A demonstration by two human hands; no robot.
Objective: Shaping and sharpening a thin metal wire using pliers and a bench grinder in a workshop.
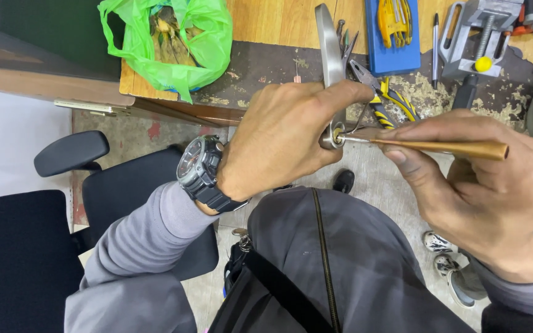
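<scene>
- Two hands meet right over the person's lap, near the middle of the scene, working on one small spot.
- Left hand (285, 139) is wrapped tight around a long silver metal handle (329, 55), thumb pressed along its side. The handle stands roughly upright and runs away toward the far workbench (266, 58).
- At the handle's near end sits a round lock cylinder (334, 137) with a brassy ring, just beside the left thumb.
- Right hand (482, 185) pinches a thin tool with a wooden handle (445, 148), fingers closed narrow on it like a pen. Its metal tip goes straight into the cylinder.
- A bent wire (358, 123) also pokes out of that same hole; can't tell which finger steadies it.
- Chunky grey wristwatch (200, 169) on the left wrist, grey sleeves on both arms.
- Far on the bench: a green plastic bag (168, 40) to the left, yellow-handled pliers (384, 92) just behind the hands, a blue tray of yellow tools (393, 34), and a small grey vise (479, 37) to the right.
- Black office chair (94, 191) sits on the near left.
</scene>
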